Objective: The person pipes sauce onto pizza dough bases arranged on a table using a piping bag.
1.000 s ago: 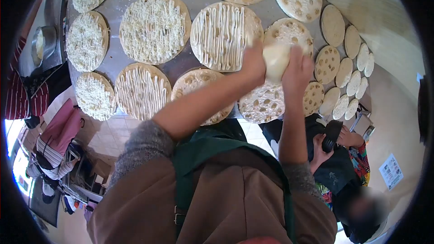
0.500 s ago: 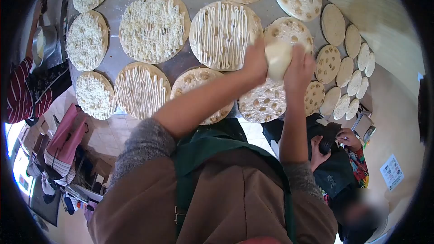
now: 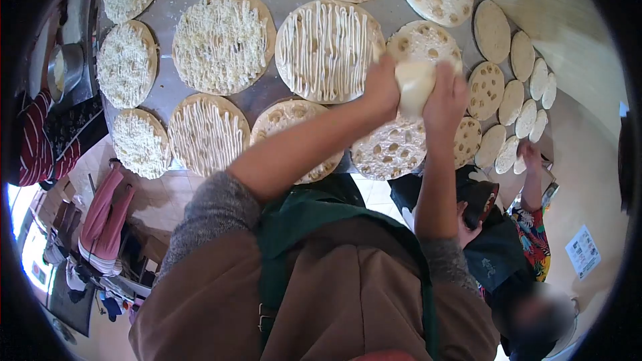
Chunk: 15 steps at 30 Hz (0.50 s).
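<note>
A pale cream-coloured bag [image 3: 414,83] is squeezed between my two hands over the metal table [image 3: 257,103]. My left hand [image 3: 382,87] grips its left side, fingers slightly blurred. On its right side, my right hand [image 3: 445,100] is closed round it. Just behind the bag is a dough round with brown pieces [image 3: 424,41]; a similar spread-covered round [image 3: 390,149] lies below it. To the left is a round striped with white cream [image 3: 328,50]. The bag's tip is hidden.
Several grated-topping rounds [image 3: 224,41] lie at the left, and smaller plain rounds [image 3: 491,31] at the right. A co-worker [image 3: 495,247] stands at the lower right, holding a dark container [image 3: 480,202]. At the far left are a person in stripes [image 3: 35,140] and a metal bowl [image 3: 67,70].
Both hands and the bag have shifted slightly right. The co-worker at the right has moved one hand from the dark container up to the small rounds. The person in stripes has shifted.
</note>
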Each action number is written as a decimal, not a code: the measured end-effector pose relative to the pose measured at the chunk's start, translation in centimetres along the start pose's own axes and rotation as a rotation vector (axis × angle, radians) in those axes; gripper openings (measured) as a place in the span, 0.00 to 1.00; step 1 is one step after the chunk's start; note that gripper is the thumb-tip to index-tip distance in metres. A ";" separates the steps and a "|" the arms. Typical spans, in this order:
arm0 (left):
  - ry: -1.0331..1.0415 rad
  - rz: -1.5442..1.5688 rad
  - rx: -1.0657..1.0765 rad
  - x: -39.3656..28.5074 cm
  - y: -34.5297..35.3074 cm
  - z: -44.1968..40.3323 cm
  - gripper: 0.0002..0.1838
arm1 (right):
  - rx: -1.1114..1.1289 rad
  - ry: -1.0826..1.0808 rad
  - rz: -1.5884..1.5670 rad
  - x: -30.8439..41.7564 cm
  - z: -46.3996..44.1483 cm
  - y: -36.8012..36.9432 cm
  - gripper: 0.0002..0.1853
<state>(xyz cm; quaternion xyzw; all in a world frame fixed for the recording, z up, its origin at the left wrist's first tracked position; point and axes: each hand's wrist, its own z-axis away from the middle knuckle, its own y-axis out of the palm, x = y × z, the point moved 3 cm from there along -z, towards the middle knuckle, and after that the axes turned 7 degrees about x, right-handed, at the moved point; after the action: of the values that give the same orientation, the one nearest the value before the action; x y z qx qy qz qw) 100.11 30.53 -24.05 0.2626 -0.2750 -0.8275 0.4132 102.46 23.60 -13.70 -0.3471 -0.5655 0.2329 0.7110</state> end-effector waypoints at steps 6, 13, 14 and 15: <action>-0.027 -0.101 -0.025 0.1 -0.1 1.8 0.22 | -0.008 -0.012 -0.036 -1.1 1.3 -0.1 0.23; -0.032 -0.091 -0.063 2.6 -1.3 2.6 0.17 | 0.033 0.058 -0.111 -1.8 2.9 -0.9 0.23; 0.013 -0.085 -0.049 1.3 -0.3 0.9 0.17 | 0.000 0.007 -0.068 -0.9 1.1 -0.8 0.24; 0.018 -0.076 -0.050 0.3 0.6 -0.4 0.19 | 0.001 0.018 -0.111 -0.1 -0.1 -0.7 0.24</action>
<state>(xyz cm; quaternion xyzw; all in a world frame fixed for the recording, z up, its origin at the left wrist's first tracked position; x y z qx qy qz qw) 100.52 29.85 -24.01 0.2701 -0.2404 -0.8468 0.3902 102.50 23.09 -13.23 -0.3170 -0.5775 0.1902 0.7279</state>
